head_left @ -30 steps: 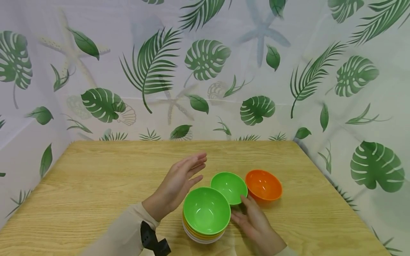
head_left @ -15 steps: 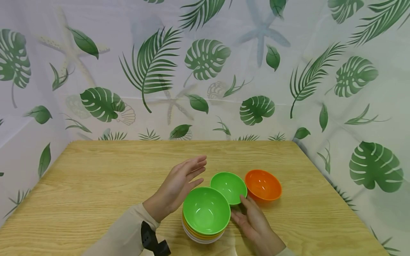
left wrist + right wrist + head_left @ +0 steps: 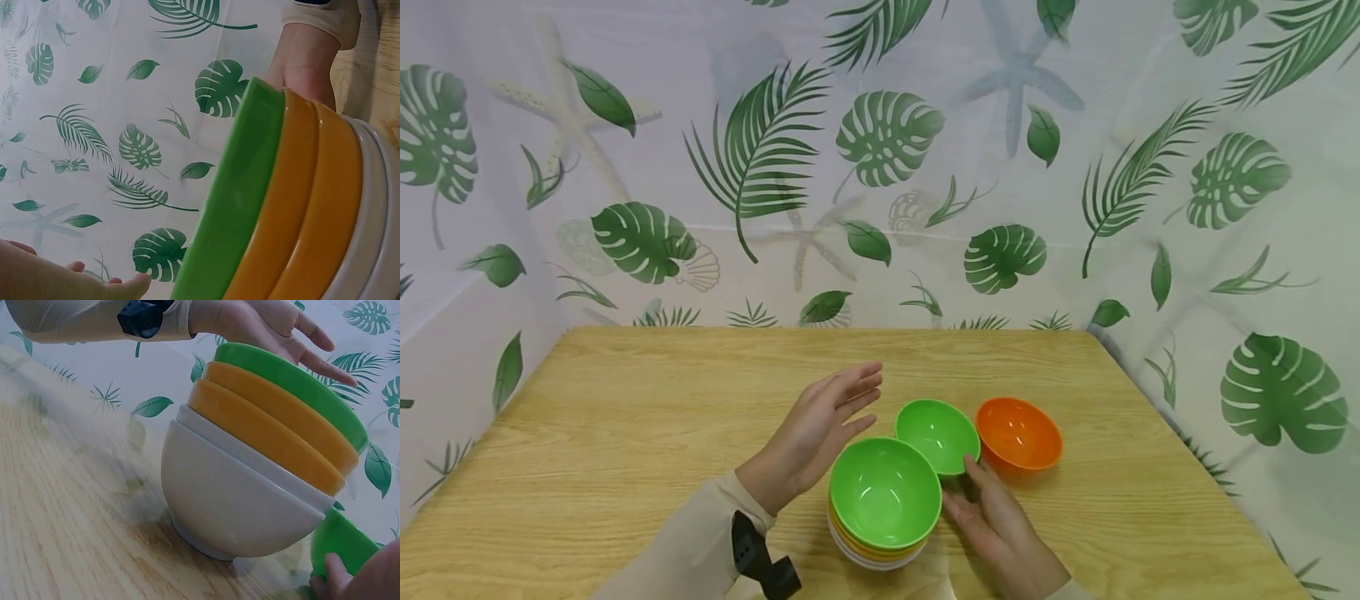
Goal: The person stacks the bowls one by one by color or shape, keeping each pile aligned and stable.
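Observation:
A stack of nested bowls (image 3: 886,496) stands on the table in front of me: a green bowl (image 3: 234,200) on top, two orange-yellow bowls (image 3: 269,428) under it, then two white bowls (image 3: 231,487) at the bottom. Just behind the stack, to its right, is another green bowl (image 3: 936,433). My right hand (image 3: 1003,525) holds that bowl by its near right side, one fingertip over the rim; the right wrist view shows fingers against its outer wall. My left hand (image 3: 808,437) is raised at the stack's left, fingers extended, holding nothing.
An orange bowl (image 3: 1018,433) sits right of the rear green bowl, close beside it. The wooden table (image 3: 662,417) reaches back to a leaf-patterned cloth (image 3: 880,208), which also runs along both sides.
The rear green bowl has shifted very slightly away from me, with my right fingers still at its rim. My left hand, the stack and the orange bowl stay essentially in place.

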The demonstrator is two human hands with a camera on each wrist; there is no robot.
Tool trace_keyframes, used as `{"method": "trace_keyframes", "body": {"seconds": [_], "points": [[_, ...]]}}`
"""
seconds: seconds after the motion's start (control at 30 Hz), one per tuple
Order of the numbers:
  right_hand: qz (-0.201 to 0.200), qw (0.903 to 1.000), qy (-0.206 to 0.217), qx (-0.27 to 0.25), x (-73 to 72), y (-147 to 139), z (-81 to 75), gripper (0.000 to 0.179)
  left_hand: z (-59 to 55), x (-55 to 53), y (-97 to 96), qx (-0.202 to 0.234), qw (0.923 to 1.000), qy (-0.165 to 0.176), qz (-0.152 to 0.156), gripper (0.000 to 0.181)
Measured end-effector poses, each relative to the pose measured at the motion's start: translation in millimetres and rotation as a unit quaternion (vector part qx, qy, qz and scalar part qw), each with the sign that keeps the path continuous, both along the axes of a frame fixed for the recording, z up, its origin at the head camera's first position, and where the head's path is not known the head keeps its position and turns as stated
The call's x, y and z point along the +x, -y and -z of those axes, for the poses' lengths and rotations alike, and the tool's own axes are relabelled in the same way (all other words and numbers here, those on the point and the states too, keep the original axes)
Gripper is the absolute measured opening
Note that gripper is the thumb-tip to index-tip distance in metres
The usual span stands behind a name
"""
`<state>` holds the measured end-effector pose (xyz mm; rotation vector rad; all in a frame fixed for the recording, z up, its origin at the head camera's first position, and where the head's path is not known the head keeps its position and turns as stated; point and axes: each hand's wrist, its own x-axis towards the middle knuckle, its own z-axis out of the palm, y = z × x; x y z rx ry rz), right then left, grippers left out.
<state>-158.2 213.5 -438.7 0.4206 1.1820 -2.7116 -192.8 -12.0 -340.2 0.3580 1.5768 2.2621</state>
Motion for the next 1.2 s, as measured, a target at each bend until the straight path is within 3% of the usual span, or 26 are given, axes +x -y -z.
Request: {"method": "trace_keyframes", "body": {"seconds": [0.17,0.43,0.73,1.03,1.2], "points": [[0.004,0.9999,0.002,-0.009,-2.8,2,-3.6,0.059,0.6,-2.0,1.6,-0.003,1.0,0.003,-0.006,0.046],[-0.008,0.9989,-0.037,0.028,-6.8,0,-19.6,0.048,0.9,-3.3,0.8,0.0,0.9998,0.009,-0.019,0.044],[-0.015,0.9978,-0.064,-0.011,-6.3,-3,-42.3,0.045,0.6,-4.3,-0.9,-0.003,0.9997,0.007,-0.025,0.044],[-0.038,0.9916,-0.114,0.05,-2.2,5,-61.8,0.047,3.3,-5.7,0.1,-0.006,0.9997,0.008,-0.023,0.045],[-0.079,0.9817,-0.152,0.084,0.9,3,-70.1,0.048,4.8,-6.1,-1.6,-0.004,0.9997,0.01,-0.02,0.044]]}}
